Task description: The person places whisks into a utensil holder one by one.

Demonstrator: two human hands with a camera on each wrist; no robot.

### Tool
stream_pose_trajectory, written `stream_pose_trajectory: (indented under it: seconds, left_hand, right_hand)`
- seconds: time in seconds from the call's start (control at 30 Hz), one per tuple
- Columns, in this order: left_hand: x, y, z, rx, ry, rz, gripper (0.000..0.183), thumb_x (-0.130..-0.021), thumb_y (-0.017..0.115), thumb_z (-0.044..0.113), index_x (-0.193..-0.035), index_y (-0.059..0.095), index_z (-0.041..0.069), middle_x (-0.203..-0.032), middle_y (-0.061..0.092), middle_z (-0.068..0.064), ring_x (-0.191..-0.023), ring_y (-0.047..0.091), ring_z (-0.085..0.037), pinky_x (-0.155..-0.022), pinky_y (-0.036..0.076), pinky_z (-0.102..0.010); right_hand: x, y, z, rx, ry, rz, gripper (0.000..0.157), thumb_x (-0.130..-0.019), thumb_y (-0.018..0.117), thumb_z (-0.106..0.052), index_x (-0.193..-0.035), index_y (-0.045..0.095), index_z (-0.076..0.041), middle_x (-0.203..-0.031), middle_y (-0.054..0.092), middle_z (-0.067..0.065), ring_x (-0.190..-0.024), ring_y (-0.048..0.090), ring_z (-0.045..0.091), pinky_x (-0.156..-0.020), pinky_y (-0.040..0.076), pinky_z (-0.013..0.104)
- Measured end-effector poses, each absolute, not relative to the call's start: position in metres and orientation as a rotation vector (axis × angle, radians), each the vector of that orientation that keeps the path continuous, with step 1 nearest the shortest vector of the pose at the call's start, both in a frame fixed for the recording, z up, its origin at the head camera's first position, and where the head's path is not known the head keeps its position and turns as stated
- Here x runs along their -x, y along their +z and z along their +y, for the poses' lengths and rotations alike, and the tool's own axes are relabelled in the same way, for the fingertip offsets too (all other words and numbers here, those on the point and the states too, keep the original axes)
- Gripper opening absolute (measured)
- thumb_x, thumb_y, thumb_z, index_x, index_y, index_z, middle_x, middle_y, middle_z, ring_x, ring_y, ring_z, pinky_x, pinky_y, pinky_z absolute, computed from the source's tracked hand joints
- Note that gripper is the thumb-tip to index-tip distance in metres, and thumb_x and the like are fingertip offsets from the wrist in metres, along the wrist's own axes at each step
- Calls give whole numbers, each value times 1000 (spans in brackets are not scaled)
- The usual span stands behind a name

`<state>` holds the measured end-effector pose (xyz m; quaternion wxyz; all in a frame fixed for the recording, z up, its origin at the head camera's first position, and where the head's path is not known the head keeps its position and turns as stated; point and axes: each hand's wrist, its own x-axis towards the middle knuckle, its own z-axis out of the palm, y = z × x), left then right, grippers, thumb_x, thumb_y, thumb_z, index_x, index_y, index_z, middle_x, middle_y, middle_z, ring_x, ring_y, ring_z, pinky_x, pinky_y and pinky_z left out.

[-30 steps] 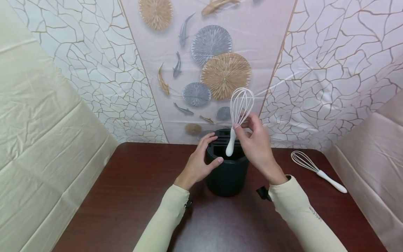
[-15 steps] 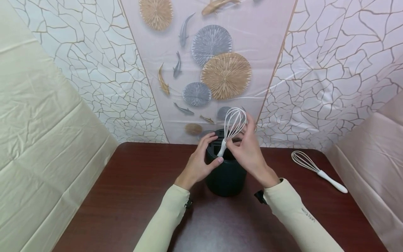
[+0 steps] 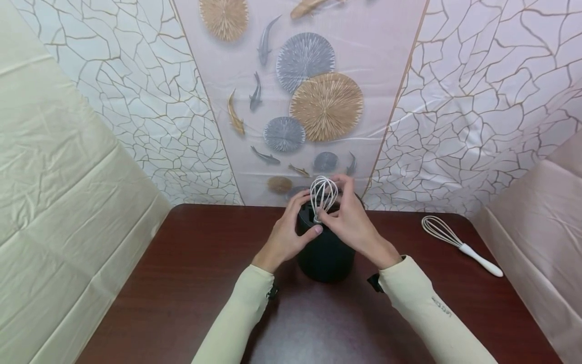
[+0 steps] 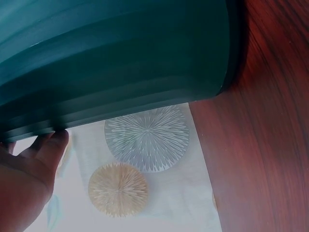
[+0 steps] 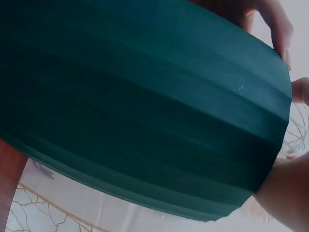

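A dark green utensil holder (image 3: 326, 260) with a slotted top stands upright on the table. My left hand (image 3: 285, 235) grips its left side, thumb at the front of the rim and fingers toward the back. My right hand (image 3: 356, 225) pinches a white whisk (image 3: 324, 192) low on its wires, above the holder's opening. The wire loops point up; the handle is down inside the holder, out of sight. In the left wrist view the ribbed wall of the holder (image 4: 120, 63) fills the top, with fingers (image 4: 53, 147) against it. The holder (image 5: 145, 106) covers most of the right wrist view.
A second whisk (image 3: 461, 246) with a white handle lies at the right end of the brown table (image 3: 204, 283). Patterned cloth (image 3: 150, 101) hangs behind the table, and plain cream cloth (image 3: 59, 212) rises along the left side. A pinkish cloth (image 3: 536, 242) borders the right.
My right hand has moved down and left, lowering the whisk until its handle went into the holder. My left hand has stayed on the holder.
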<state>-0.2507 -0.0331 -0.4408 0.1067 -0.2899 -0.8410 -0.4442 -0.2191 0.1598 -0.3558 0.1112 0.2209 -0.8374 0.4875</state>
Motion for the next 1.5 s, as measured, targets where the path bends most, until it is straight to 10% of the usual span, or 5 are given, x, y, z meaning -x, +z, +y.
stream_pose_trajectory:
  seconds: [0.6,1.5]
  left_hand:
    - [250,-442,-33,869,-1325,-2468,86,-95,52,79,-162,36,29,-171,22,18,-146,46,-19,-111,46,-56]
    - [251,-442,-31,867,-1336,-2437,83,-93,53,80,-161,37,35,-169,25,20,-138,53,-17,-107,49,-53]
  right_hand:
    - [217,-356,178,-735,1072,-2509,70,-93,84,-23,-154,51,-18,-135,60,10,-99,61,21,-70,58,38]
    - [208,-353,179,-822,1192,-2492,55,-100,75,-18,-150,54,-11,-129,59,11,-120,62,26,-96,58,47]
